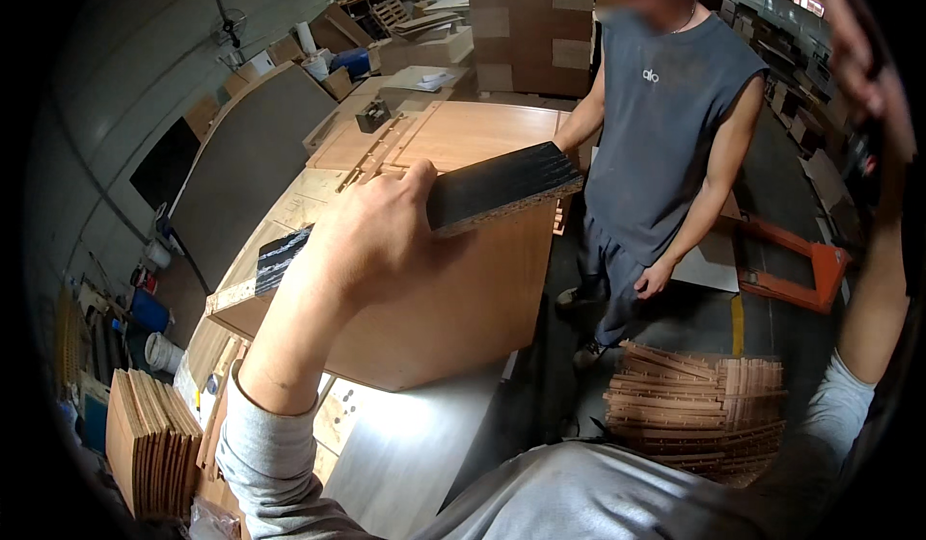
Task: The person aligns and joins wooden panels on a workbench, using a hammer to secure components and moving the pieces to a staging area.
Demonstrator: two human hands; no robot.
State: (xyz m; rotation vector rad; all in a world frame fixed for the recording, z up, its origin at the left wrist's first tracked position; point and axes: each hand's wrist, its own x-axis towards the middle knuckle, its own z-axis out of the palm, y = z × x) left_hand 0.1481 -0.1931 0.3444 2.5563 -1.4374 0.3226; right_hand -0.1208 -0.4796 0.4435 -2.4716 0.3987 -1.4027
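Note:
My left hand (386, 217) is closed over the upper edge of a large wood-veneer panel (444, 299), its thumb and fingers wrapped round the black top face (502, 185). The panel stands tilted above the workbench, and raw chipboard shows along its edge. Part of the black face is hidden behind my wrist. My right hand (854, 53) is raised at the far right rim, away from the panel. It is blurred and cut by the dark rim, so its grip cannot be made out. A co-worker's arm (584, 116) reaches toward the panel's far corner.
The co-worker (666, 135) stands just beyond the panel. A stack of slatted wooden strips (694, 410) sits at lower right, with an orange pallet jack (801, 265) behind. Upright boards (149, 444) stand at lower left. A grey board (415, 453) lies below the panel.

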